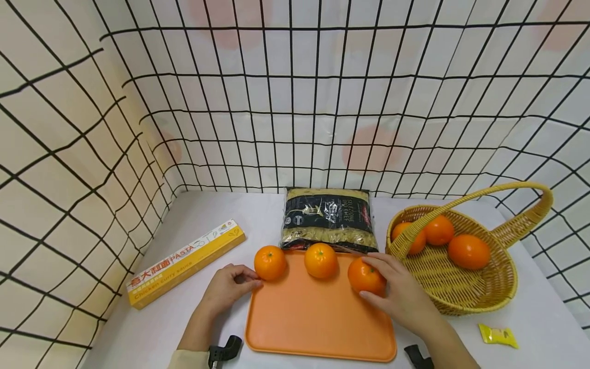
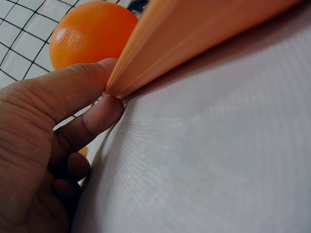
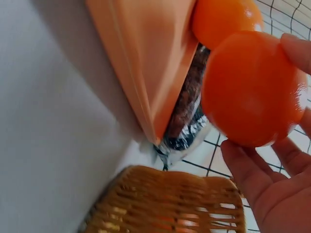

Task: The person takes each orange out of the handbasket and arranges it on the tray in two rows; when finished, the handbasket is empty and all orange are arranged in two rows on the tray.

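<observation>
My left hand (image 1: 229, 288) pinches the left rim of an orange tray (image 1: 318, 320) between thumb and fingers, as the left wrist view shows close up. One orange (image 1: 270, 263) rests at the tray's far left corner, just beyond that thumb. A second orange (image 1: 321, 261) lies along the far edge, near the middle. At the far right part of the tray, my right hand (image 1: 402, 293) grips a third, smooth reddish orange (image 3: 252, 90) with thumb and fingers around it. From these views I cannot tell whether this orange touches the tray.
A wicker basket (image 1: 507, 271) with a tall handle stands right of the tray, holding several oranges. Behind the tray lies a pasta bag (image 1: 328, 218). A yellow pasta box (image 1: 186, 264) is at left, a small yellow packet (image 1: 498, 335) at right. Black wire mesh (image 1: 313, 77) encloses the table.
</observation>
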The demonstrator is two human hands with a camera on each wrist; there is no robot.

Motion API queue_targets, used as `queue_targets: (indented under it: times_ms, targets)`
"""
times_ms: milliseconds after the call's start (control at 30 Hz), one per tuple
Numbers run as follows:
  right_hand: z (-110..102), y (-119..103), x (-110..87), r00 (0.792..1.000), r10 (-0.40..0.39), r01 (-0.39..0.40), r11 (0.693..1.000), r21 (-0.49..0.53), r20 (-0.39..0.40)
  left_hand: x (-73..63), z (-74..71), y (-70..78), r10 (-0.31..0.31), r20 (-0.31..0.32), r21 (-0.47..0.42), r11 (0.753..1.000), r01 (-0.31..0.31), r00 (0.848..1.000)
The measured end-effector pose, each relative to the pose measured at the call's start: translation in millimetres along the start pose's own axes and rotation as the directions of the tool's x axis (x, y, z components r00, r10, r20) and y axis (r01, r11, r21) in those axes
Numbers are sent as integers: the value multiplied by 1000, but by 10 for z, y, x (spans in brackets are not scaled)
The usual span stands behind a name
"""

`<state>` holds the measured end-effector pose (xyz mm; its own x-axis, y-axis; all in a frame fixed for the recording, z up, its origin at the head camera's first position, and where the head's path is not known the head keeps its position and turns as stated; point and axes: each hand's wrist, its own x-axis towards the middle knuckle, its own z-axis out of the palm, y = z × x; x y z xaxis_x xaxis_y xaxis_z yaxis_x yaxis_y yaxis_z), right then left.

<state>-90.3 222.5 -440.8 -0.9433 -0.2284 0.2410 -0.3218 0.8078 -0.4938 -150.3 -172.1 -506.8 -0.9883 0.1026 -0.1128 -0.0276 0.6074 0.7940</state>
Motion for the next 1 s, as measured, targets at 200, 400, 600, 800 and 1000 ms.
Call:
queue_targets:
  times_ms: [200,400,600,800,1000]
  targets:
    - [83,25,76,993,98,-99,995,16,67,1,5,12,-2,-3,2,1000,2,1000]
    - [114,47,116,990,107,-108,994,4,96,3,5,13,-5,-3,-3,1000,5,1000]
    - [164,95,127,987,109,-114,993,36,120,1,8,-6,-4,-11,5,1000,4,1000]
    - [184,144,130,984,121,-133,987,92,131,5,11,-15,-1,-9,3,1000,1,1000]
    - [192,199,137,985,120,-137,982,133,127,7,12,-15,-4,-12,-1,1000,4,1000]
